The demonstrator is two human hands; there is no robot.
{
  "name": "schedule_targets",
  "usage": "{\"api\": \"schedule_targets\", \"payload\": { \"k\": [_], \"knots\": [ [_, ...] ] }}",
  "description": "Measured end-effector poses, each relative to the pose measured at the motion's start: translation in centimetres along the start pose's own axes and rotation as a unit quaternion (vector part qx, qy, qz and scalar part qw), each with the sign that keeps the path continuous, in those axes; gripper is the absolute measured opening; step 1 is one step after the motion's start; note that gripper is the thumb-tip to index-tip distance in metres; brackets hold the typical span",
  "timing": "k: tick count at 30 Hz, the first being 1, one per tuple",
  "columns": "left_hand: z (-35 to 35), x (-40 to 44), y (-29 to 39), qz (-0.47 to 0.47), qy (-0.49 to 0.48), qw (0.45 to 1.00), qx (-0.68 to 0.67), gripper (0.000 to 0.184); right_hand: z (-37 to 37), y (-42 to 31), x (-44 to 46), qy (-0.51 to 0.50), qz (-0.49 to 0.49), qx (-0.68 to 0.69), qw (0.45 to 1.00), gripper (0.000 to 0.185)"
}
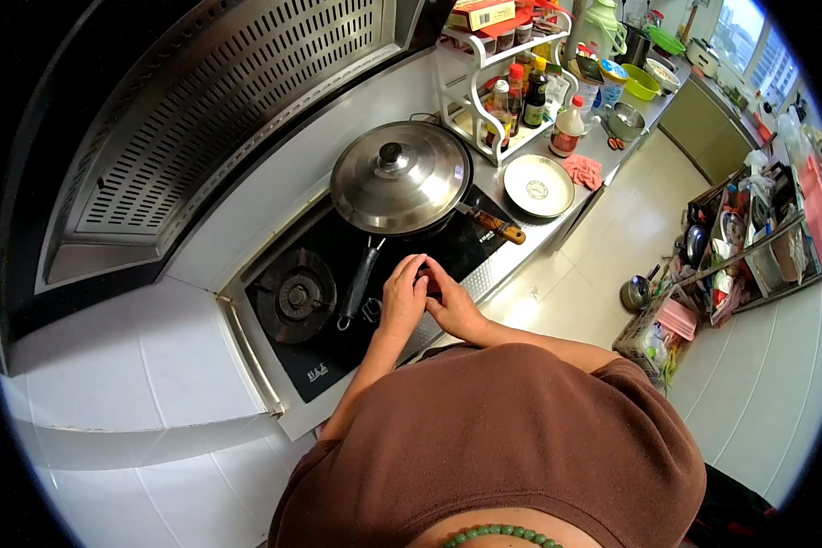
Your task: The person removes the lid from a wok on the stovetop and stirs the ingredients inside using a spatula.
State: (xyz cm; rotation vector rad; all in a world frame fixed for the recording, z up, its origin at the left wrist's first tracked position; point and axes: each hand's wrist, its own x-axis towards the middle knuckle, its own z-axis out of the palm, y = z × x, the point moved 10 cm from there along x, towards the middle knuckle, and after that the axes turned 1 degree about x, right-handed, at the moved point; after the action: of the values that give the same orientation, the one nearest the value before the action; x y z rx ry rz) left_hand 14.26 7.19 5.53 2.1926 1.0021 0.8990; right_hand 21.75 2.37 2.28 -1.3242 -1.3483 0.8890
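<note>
My left hand [404, 297] and my right hand [452, 306] meet at the fingertips above the front edge of the black gas stove [329, 359]. Both hands have loosely curved fingers, with the thumbs apart from them, and nothing shows in the gap between them. Just beyond is a wok's black handle [361, 281]. A domed steel lid [411, 187] with a black knob covers the wok on the far burner. A wooden-handled utensil [495, 223] sticks out from beside the wok, to the right of my hands. The nearer burner [298, 295] is bare.
A white plate [539, 185] and a pink cloth [582, 171] lie on the counter right of the stove. Behind them stand a sauce bottle [567, 128] and a white rack [478, 87] with bottles. The range hood [237, 100] hangs at the upper left. A crate [644, 340] stands at right.
</note>
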Motion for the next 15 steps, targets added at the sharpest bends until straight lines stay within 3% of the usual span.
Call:
{"api": "schedule_targets", "payload": {
  "k": [15],
  "knots": [
    [0.07,-0.16,-0.4,-0.003,0.002,1.0,-0.002,0.035,0.04,-0.13,-0.05,-0.003,0.009,-0.014,1.0,0.067]
  ]
}}
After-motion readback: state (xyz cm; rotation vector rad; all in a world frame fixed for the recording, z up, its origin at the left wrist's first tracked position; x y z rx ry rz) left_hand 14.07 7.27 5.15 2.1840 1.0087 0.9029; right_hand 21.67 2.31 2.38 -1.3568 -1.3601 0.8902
